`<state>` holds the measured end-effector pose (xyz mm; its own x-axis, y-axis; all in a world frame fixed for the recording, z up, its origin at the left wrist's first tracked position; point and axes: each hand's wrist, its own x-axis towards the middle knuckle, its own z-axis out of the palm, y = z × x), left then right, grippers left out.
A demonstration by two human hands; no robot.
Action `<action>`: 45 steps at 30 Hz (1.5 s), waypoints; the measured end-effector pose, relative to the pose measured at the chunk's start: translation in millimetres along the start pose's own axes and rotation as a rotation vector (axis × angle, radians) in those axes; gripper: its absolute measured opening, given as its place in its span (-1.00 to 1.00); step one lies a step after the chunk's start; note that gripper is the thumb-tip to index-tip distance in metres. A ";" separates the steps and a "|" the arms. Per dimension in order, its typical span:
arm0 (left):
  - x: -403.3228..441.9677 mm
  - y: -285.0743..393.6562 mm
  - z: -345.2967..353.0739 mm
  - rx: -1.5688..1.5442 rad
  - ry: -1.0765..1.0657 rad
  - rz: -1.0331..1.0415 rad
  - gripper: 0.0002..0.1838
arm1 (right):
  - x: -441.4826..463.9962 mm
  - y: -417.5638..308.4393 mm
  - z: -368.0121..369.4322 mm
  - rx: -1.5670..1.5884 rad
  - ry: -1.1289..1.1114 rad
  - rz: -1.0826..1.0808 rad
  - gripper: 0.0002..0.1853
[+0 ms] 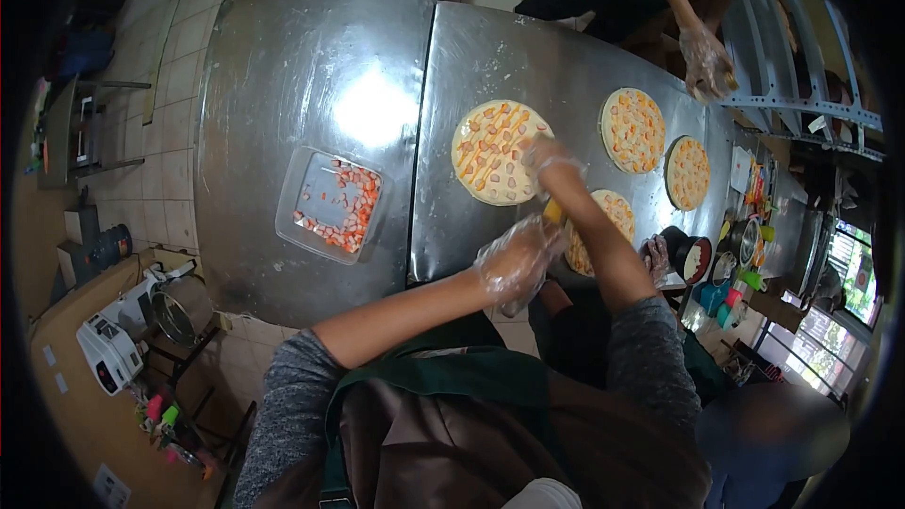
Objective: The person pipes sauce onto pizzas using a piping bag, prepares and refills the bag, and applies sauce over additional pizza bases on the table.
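Observation:
My left hand [520, 262], in a clear plastic glove, is closed around a yellow stick-like piece [553, 211] that pokes out past its fingers. My gloved right hand [552, 160] reaches over the right edge of the nearest topped dough round [485, 155], fingers bent downward and slightly blurred. Whatever it pinches is hidden. Pinkish diced pieces and orange strips cover this round, the strips mostly on its upper and left part. Just beyond my right forearm lies another topped round [615, 207], partly covered by my arm.
Two more topped rounds [633, 130] [689, 173] lie farther right on the metal table [471, 47]. A clear tub [306, 174] of diced red-and-white pieces stands left of the table seam. Across the table, a co-worker's gloved hand [705, 58] holds something yellowish. A dark bowl [696, 260] is at the right.

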<state>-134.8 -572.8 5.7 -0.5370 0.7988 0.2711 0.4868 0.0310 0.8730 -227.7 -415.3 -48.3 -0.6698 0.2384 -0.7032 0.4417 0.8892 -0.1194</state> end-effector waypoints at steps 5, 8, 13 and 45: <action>16.1 -1.4 -0.5 -0.358 0.109 -0.248 -0.92 | 18.8 21.3 1.4 -0.010 0.142 0.017 -0.53; -1.6 10.1 -8.4 -0.522 -0.025 -0.268 -0.91 | -8.9 7.2 20.5 -0.096 -0.023 -0.089 -0.53; -31.1 28.7 -14.9 -0.810 -0.080 -0.243 -0.83 | -64.3 -19.5 53.0 -0.063 -0.211 -0.104 -0.54; 16.1 18.7 15.7 -0.020 0.001 -0.030 -0.89 | -21.6 41.7 12.5 -0.022 0.149 -0.100 -0.56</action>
<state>-123.6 -549.9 20.0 -0.5515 0.7974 0.2451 0.4566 0.0426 0.8886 -187.4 -388.2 -46.9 -0.7917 0.2022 -0.5765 0.3564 0.9193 -0.1670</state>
